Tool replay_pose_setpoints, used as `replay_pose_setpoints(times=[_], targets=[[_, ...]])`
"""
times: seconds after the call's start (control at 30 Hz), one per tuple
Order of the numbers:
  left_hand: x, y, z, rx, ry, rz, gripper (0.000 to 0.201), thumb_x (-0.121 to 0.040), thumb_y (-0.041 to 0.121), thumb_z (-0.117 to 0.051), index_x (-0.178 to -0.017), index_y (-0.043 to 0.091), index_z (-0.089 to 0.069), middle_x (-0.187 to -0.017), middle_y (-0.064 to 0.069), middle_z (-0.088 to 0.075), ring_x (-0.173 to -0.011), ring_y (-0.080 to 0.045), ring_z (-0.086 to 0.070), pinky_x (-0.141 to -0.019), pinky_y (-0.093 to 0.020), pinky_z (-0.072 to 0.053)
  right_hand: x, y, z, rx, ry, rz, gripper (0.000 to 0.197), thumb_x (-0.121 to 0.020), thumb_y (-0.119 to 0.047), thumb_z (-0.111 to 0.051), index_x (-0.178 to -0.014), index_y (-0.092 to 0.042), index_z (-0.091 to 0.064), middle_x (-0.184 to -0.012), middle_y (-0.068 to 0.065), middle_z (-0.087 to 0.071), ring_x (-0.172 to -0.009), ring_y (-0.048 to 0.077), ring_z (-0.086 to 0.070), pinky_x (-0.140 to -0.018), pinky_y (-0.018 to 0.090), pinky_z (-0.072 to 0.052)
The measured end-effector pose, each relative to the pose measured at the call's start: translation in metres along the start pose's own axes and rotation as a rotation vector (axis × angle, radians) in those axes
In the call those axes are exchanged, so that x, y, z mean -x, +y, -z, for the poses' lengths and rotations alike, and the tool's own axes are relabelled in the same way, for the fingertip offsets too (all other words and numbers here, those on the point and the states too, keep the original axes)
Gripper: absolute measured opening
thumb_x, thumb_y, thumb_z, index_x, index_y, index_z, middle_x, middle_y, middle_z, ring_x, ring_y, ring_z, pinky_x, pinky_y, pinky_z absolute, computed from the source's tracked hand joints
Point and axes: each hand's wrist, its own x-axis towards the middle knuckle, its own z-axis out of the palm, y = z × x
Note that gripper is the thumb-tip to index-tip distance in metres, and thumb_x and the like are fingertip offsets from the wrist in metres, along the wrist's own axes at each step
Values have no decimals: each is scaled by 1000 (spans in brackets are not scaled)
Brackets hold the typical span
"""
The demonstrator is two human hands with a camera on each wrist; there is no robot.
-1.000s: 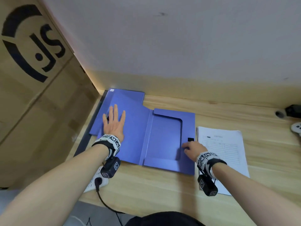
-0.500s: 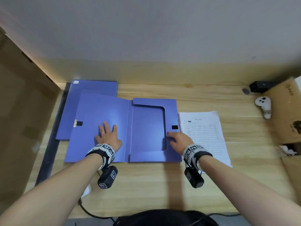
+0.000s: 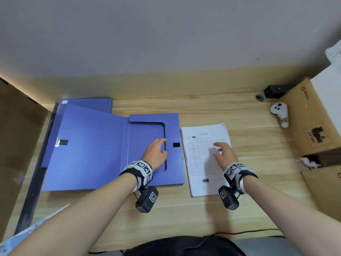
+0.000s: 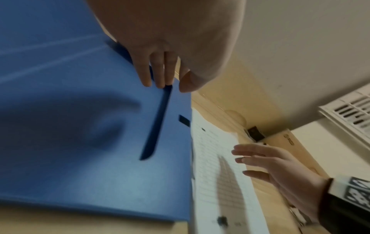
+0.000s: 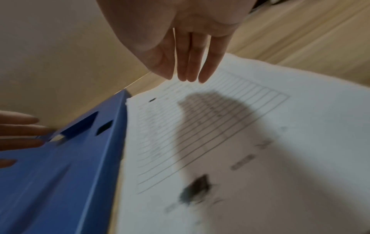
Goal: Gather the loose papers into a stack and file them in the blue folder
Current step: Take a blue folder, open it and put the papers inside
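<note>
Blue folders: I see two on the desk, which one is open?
The nearer blue folder, lying spread flat under the left hand. The second folder behind it lies shut, partly covered.

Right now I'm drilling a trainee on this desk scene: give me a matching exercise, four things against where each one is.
Things:
1. left hand
2. right hand
3. papers
4. white controller

Places:
A. over the papers
B. beside the cardboard box
C. on the blue folder
D. right of the folder

Pairs: 1-C, 2-A, 3-D, 4-B
</note>
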Motion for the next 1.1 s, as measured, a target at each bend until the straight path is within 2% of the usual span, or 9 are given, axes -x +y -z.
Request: replay_pose_setpoints(times=[0.1,0.23,0.37,0.47,0.57,0.73,0.87,1.0,1.1], targets=[[-1,31,-34,8,-97,-78,45,-92,10,-47,-137,21,-50,-135,-1,-52,-117,-24,-54,-100,-35,-43,-6,32,17,59,70,-89,45,-91,-16,-58,-135,-11,-49,-140,9,-46,-120,25,-54,-105,41,-44],[-6,53,-77,-129,-258,-131,46,-94,13,-43,-139,22,-49,-143,2,-46,-125,-21,-49,-101,-37,-43,-19,67,23,73,27,-211,51,-82,-25,-65,-128,-8,-53,-129,11,-53,-115,29,-55,-101,40,-46],[-11,58,-109,-436,-379,-106,38,-90,11,-41,-125,15,-54,-130,-1,-44,-112,-26,-50,-89,-40,-48,-30,83,18,29,-27,-248,28,-73,-36,-67,-92,-14,-66,-95,6,-64,-87,26,-61,-72,32,-52],[-11,65,-119,-575,-357,-69,29,-90,13,-41,-114,11,-58,-131,-2,-40,-104,-25,-50,-70,-36,-43,-33,77,17,-27,-46,-262,20,-69,-28,-64,-59,-14,-53,-69,5,-58,-61,24,-51,-51,25,-34],[-14,74,-122,-618,-348,-32,27,-88,16,-42,-108,10,-60,-127,-2,-41,-95,-24,-51,-64,-34,-39,-30,68,18,-172,-52,-320,13,-72,-19,-66,-77,-15,-54,-72,-2,-59,-63,20,-53,-56,26,-39],[-18,79,-119,-597,-373,11,27,-89,23,-45,-109,13,-60,-122,-1,-41,-86,-20,-47,-65,-33,-39,-27,69,18,-338,-69,-303,38,-79,-17,-70,-114,-18,-53,-98,-3,-65,-88,21,-64,-77,35,-54],[-18,78,-117,-515,-410,42,34,-91,28,-46,-119,15,-59,-130,0,-41,-95,-21,-51,-73,-33,-43,-24,69,23,-336,-83,-242,25,-80,-11,-71,-105,-11,-70,-97,5,-73,-87,25,-69,-80,36,-57],[-12,71,-103,-299,-394,102,44,-92,27,-46,-135,19,-51,-144,-2,-45,-127,-26,-49,-104,-40,-43,-18,58,39,-389,-20,-228,13,-77,-7,-76,-89,-9,-71,-86,10,-72,-78,27,-67,-68,31,-54],[-5,66,-84,-64,-268,188,33,-91,22,-48,-124,20,-53,-128,-5,-57,-110,-20,-54,-100,-37,-44,-14,39,55,-447,11,-211,18,-79,-5,-76,-96,-4,-71,-91,11,-71,-80,27,-66,-69,29,-50]])
